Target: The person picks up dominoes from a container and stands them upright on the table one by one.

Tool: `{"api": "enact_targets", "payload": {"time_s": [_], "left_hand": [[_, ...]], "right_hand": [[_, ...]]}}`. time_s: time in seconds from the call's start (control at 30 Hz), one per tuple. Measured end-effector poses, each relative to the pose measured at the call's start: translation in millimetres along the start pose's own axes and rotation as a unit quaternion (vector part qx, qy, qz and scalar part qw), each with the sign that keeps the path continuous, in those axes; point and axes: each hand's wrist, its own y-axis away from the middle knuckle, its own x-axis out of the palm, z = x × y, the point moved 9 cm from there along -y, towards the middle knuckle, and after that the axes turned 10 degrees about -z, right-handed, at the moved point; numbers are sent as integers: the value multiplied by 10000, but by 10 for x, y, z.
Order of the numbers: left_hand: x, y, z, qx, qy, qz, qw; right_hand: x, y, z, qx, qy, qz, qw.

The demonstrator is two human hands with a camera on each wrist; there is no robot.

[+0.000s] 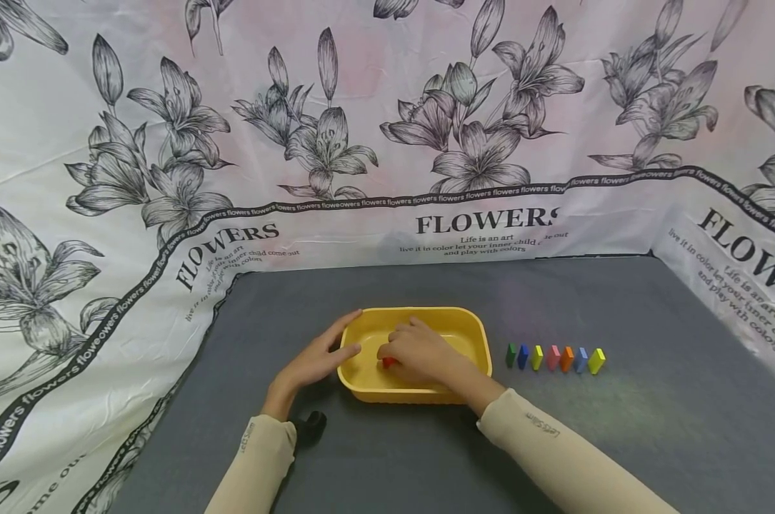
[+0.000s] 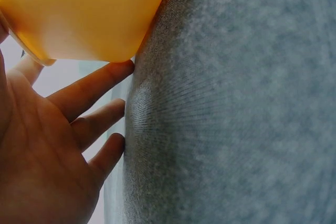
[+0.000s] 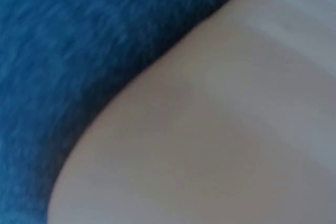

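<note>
A yellow plastic basin [image 1: 419, 396] stands on the grey cloth. My left hand [image 1: 319, 357] rests at its left end, thumb over the rim and the other fingers spread along the outside. In the left wrist view those fingers look nearly straight, one touching the basin's wall [image 2: 89, 14]. Inside the basin, my right hand [image 1: 426, 353] has its fingers bent down and pinches a small red block [image 1: 389, 363], mostly hidden beneath them. The right wrist view is blurred and shows only skin and cloth.
Right of the basin, several small coloured blocks stand upright in a row, from a dark green block [image 1: 511, 355] to a yellow block [image 1: 596, 361]. A black curved object [image 1: 311, 428] is by the left sleeve. Flower-printed fabric [image 1: 361, 235] hangs behind the grey surface [image 1: 387, 457].
</note>
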Motion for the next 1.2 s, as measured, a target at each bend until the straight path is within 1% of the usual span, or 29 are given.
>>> {"api": "enact_targets", "payload": {"time_s": [0.2,0.47,0.77,0.87,1.07,1.2], "left_hand": [[-2,-6,-2,-25,-30,-25,10000],[-5,-5,6,-31,-33,-53,10000],[-7,-6,4,-75,-90,-114,9999],[-5,-5,2,-47,-80,-98,9999],[1,2,15,-37,-3,-35,10000],[0,6,11,-39,24,-17,10000]], "right_hand": [[-136,74,-99,-7,-188,-449,9988],[-262,168,-245,272,-565,-723,9954],[-477,291,-335,342,-895,-1151,9887],[-504,339,-389,472,-997,-1213,9865],[-584,441,-465,555,-1324,-1483,9785],[-631,526,-541,772,-1687,-1584,9698]]}}
